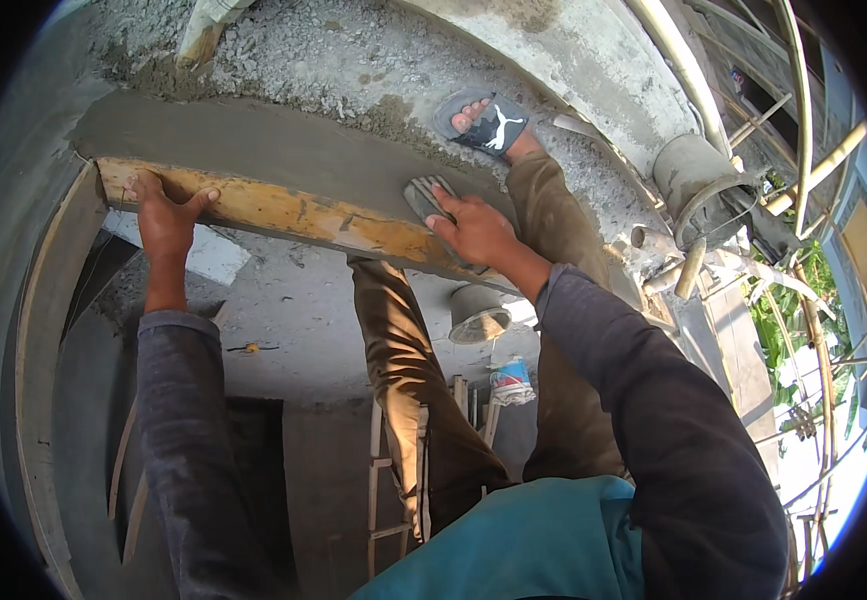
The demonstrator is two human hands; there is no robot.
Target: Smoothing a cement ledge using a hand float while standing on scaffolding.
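My left arm reaches straight ahead in a dark sleeve, forearm bare from the cuff to the wrist. My left hand (163, 220) hooks over what it grips, fingers spread on the far side and thumb stretched out to the right along the top. My right arm comes in from the lower right, elbow bent, sleeve ending just behind the wrist. My right hand (473, 232) lies palm down, fingers curled forward over what it presses, thumb on the near side. Both wrists stand level, the hands well apart.
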